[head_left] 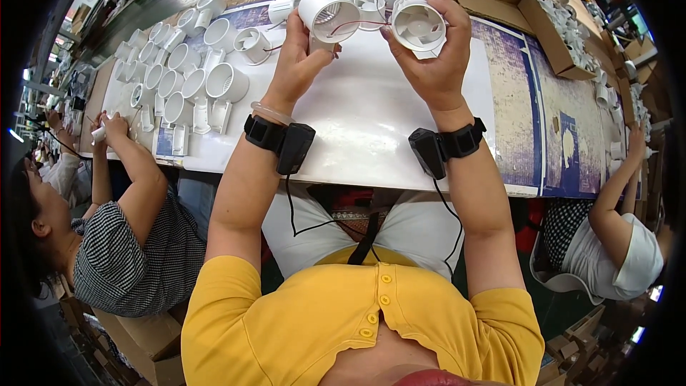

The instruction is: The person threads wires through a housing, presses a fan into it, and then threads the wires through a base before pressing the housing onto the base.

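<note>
My left hand is closed round a white plastic cylindrical housing, tilted so that its hollow inside with a slotted wall shows. In my right hand is a round white fan unit, gripped at its rim, with its blades turned up toward me. A thin red wire spans the gap between the fan unit and the mouth of the housing. Both parts are held above the far side of the white work sheet. Just beyond my hands stand several more white fan units.
Rows of white housings with side arms cover the table's left side. At the far right, an open cardboard box holds small white parts. Co-workers sit on either side, one with a checked sleeve at left. Black wrist devices trail cables.
</note>
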Motion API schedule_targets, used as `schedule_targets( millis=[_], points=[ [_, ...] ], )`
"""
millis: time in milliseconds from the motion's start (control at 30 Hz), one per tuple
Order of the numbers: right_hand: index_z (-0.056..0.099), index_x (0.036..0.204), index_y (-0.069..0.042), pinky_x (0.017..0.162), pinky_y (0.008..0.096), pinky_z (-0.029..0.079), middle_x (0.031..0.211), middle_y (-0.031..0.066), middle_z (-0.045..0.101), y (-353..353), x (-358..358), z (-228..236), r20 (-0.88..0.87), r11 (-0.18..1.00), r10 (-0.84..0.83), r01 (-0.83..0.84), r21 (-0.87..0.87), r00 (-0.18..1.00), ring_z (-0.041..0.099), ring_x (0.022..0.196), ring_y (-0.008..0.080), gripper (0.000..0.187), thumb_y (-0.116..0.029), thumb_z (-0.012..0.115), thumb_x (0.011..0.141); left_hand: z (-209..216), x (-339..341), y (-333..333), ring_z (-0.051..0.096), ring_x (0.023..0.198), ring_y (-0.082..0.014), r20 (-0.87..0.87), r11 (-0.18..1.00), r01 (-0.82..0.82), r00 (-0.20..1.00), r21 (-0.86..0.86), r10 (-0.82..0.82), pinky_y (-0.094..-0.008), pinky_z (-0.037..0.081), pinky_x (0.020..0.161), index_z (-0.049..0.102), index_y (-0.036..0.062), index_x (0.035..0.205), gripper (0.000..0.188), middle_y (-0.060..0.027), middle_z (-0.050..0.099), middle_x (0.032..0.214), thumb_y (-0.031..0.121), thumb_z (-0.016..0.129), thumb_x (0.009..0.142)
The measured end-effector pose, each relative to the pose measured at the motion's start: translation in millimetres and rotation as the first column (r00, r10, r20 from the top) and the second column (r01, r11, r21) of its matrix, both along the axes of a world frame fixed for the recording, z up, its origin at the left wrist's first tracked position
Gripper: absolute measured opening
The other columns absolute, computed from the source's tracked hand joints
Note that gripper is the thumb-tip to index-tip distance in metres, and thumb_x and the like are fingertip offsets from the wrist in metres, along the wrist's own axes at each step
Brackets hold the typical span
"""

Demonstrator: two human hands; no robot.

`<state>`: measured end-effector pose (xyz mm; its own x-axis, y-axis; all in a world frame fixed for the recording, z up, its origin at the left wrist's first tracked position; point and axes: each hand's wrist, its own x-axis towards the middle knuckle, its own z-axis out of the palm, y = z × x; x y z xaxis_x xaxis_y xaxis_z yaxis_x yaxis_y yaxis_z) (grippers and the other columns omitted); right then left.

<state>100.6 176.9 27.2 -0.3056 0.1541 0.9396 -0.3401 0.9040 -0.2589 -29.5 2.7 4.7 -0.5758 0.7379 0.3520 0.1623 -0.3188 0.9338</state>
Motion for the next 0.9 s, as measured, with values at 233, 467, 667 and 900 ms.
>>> schedule_targets(
  millis=[233,467,667,900],
  points=[
    [0.045,0.117,-0.006,0.091,0.0334,0.045,0.118,0.0127,0.051,-4,4,4,0.043,0.999,-0.045,0.044,0.021,0.998,0.052,0.11,0.0266,0.066,-0.013,0.085,0.064,-1,2,1,0.056,0.092,-0.017,-0.049,0.999,-0.032,0.998,-0.009,0.031,-0.0309,0.048,0.079,0.02,0.0057,0.137,0.071,-0.011,0.047,0.114,0.001,0.051,0.073],
    [0.045,0.117,-0.007,0.094,0.0355,0.043,0.121,0.0134,0.049,-8,-1,1,0.039,0.999,0.05,-0.05,0.014,0.998,0.05,0.113,0.0278,0.067,-0.014,0.085,0.064,-1,1,4,0.057,0.093,-0.0196,0.08,0.999,0.031,0.996,-0.006,-0.031,-0.0337,0.05,0.08,0.015,0.0074,0.14,0.071,-0.0146,0.046,0.118,0.005,0.047,0.077],
    [0.045,0.117,-0.007,0.097,0.0379,0.041,0.124,0.0145,0.046,-16,-8,-8,0.097,0.998,0.052,-0.053,0.015,0.994,0.047,0.117,0.0297,0.067,-0.015,0.085,0.064,5,12,8,0.057,0.097,-0.0206,0.269,0.985,0.151,0.948,0.086,-0.169,-0.0362,0.051,0.079,0.011,0.0092,0.141,0.063,-0.0159,0.047,0.121,0.006,0.043,0.087],
    [0.044,0.119,-0.007,0.098,0.0383,0.04,0.129,0.0175,0.042,-19,-10,-11,0.139,0.981,0.171,-0.156,-0.111,0.975,0.043,0.121,0.0314,0.065,-0.021,0.082,0.068,-2,7,10,0.057,0.096,-0.0166,0.165,0.994,0.103,0.98,0.035,-0.107,-0.0329,0.051,0.078,0.013,0.0087,0.139,0.055,-0.012,0.05,0.121,0.016,0.046,0.096]
  ],
)
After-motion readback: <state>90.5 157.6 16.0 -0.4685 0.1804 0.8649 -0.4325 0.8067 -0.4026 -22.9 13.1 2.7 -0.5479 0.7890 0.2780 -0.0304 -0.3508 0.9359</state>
